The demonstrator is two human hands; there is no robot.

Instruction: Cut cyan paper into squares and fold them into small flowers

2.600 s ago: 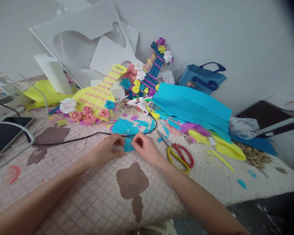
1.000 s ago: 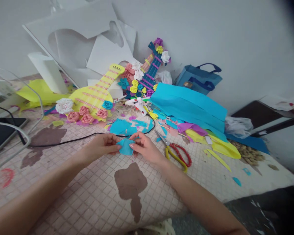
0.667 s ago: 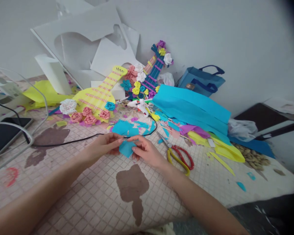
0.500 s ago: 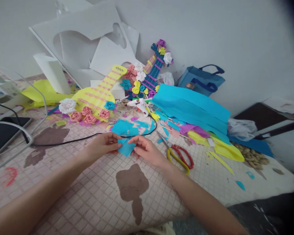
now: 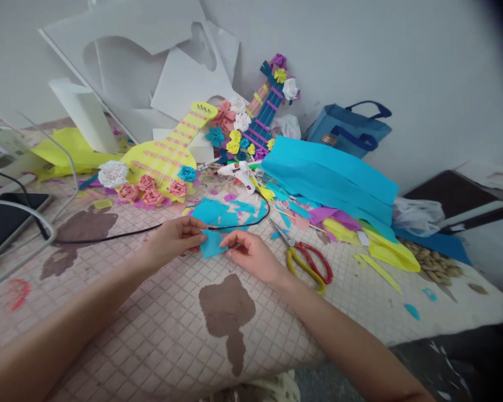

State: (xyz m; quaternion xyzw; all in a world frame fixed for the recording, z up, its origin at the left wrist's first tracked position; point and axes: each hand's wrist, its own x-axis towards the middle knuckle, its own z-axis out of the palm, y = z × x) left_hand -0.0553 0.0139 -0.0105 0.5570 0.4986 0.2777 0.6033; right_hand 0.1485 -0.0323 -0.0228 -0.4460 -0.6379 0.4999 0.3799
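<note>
A small piece of blue crepe paper [image 5: 212,244] is held up between my two hands, over the near middle of the table. My left hand [image 5: 180,237] pinches its left edge between thumb and fingers. On the right edge, the thumb and fingertips of my right hand [image 5: 247,251] close on the paper. Just beyond lie more blue paper pieces [image 5: 212,211], with a black cord [image 5: 251,223] crossing them. Scissors [image 5: 304,257] with one red and one yellow handle rest to the right of my right hand.
A white glue gun [image 5: 238,173] lies behind the scraps. A yellow paper guitar [image 5: 163,159] with paper roses stands at the back left, a blue one [image 5: 266,120] beyond. Blue crepe sheets [image 5: 331,173] spread at right. A phone [image 5: 12,220] and white cables lie at left.
The blue paper piece has turned slightly between my hands, its lower corner now higher. Both hands keep their pinch, and the whole view has shifted a little.
</note>
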